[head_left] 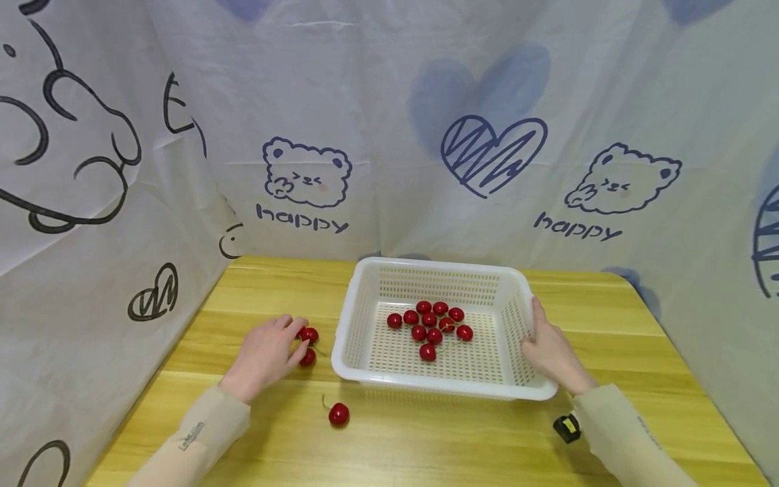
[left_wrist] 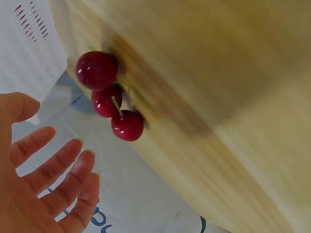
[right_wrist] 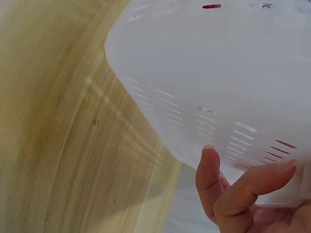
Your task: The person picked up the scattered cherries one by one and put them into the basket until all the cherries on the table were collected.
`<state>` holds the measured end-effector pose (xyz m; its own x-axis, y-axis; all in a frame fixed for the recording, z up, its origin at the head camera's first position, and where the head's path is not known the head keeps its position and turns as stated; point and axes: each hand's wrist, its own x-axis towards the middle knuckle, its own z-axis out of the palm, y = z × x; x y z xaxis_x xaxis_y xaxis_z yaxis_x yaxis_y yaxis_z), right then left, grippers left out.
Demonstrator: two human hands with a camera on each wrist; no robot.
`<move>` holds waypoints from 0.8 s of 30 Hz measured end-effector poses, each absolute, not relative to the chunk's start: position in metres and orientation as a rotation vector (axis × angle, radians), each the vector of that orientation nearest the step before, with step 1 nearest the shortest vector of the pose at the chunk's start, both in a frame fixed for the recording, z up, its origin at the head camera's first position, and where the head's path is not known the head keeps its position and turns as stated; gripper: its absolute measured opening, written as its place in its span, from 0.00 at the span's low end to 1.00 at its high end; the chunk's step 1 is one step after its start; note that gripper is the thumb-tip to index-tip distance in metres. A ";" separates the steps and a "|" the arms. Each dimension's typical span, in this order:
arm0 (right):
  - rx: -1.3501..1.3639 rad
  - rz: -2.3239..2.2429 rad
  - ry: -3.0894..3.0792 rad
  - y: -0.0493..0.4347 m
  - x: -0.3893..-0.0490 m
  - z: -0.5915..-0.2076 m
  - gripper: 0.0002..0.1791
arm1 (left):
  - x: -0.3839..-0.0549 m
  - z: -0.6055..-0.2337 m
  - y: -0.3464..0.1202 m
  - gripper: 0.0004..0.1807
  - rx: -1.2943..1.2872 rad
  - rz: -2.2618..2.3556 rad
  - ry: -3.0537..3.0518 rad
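My left hand (head_left: 269, 353) reaches over a small cluster of cherries left of the basket. In the left wrist view its fingers (left_wrist: 60, 167) are spread and nearly straight, holding nothing. Three red cherries (left_wrist: 127, 125) touch one another there, with stems showing. On the right, my right hand (head_left: 552, 352) grips the right rim of a white plastic basket (head_left: 426, 383), thumb over the inner side. The right wrist view has its curled fingers (right_wrist: 252, 187) against the slotted outer wall. Several cherries (head_left: 428, 352) lie together on the basket's floor.
A single cherry (head_left: 339, 414) with its stem lies on the wooden table (head_left: 438, 446), in front of the basket's left corner. Beside the right sleeve sits a small black object with a yellow patch (head_left: 567, 428). Printed cloth (head_left: 389, 135) hangs behind the table and along its sides.
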<state>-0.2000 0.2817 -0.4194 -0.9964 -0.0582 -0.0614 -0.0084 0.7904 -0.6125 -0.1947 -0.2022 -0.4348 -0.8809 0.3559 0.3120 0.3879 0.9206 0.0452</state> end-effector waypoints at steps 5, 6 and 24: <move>-0.057 -0.965 2.911 0.282 -0.200 -0.418 0.51 | -0.190 -0.441 -0.202 0.20 -0.556 -0.132 -2.855; -0.057 -0.962 2.911 0.282 -0.200 -0.418 0.51 | -0.190 -0.442 -0.201 0.20 -0.559 -0.133 -2.867; -0.040 -0.953 2.902 0.281 -0.200 -0.418 0.51 | -0.189 -0.457 -0.194 0.11 -0.636 -0.140 -2.950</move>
